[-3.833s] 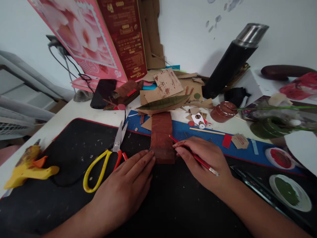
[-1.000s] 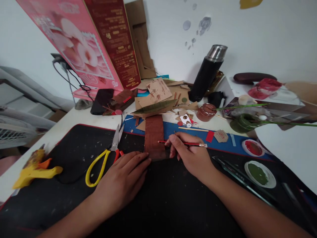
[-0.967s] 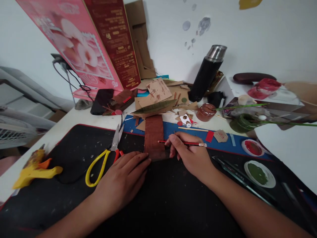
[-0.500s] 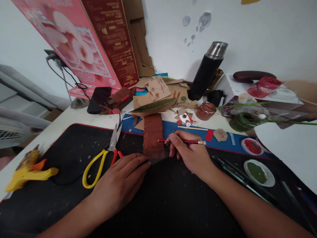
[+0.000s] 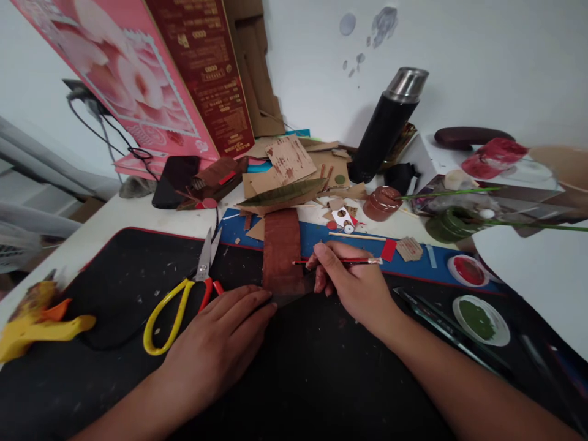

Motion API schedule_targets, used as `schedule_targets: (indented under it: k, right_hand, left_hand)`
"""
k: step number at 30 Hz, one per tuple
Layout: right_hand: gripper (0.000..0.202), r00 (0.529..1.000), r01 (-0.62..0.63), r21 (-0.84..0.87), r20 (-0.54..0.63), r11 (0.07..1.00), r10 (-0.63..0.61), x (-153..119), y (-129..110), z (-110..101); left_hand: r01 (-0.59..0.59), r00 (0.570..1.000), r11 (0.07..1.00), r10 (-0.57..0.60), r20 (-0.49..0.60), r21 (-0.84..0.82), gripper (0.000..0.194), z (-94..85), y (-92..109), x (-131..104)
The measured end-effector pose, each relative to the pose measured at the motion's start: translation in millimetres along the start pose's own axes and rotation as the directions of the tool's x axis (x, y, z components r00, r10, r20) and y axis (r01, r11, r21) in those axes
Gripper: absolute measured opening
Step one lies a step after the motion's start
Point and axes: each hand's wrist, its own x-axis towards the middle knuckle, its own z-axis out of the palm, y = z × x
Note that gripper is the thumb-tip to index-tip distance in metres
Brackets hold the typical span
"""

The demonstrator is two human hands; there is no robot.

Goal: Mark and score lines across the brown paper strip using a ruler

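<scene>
My right hand (image 5: 356, 285) grips a thin red-and-black pencil (image 5: 351, 261), its point over the right edge of a brown-painted strip (image 5: 281, 248). That strip lies lengthwise away from me on the black mat. My left hand (image 5: 225, 343) rests flat, fingers stretched, with its fingertips at the strip's near edge. A dark, see-through flat piece (image 5: 294, 299) spans the near end of the strip between both hands; its kind is unclear. Scissors (image 5: 184, 303) with yellow and red handles lie partly open left of my left hand, the red handle partly hidden by it.
A yellow glue gun (image 5: 43, 324) lies far left. Paint lids, red (image 5: 468, 271) and green (image 5: 481, 320), sit at right. Behind are cardboard scraps (image 5: 290, 160), a brown paint jar (image 5: 382, 203), a black thermos (image 5: 388, 125), a phone (image 5: 175, 180) and a pink box (image 5: 124, 73).
The view has shifted slightly, so things on the left appear a little further left. Both hands keep nearly the same pose, and the pencil remains in my right hand.
</scene>
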Motion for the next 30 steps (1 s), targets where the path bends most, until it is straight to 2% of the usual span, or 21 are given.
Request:
schedule_targets:
  k: [30]
  right_hand:
    - [0.043,1.000,-0.011,-0.015,0.003,1.000,0.011,1.7,2.4,0.3]
  left_hand:
    - [0.017,1.000,1.000,-0.017,0.001,-0.016,0.032,-0.6,1.0,1.1]
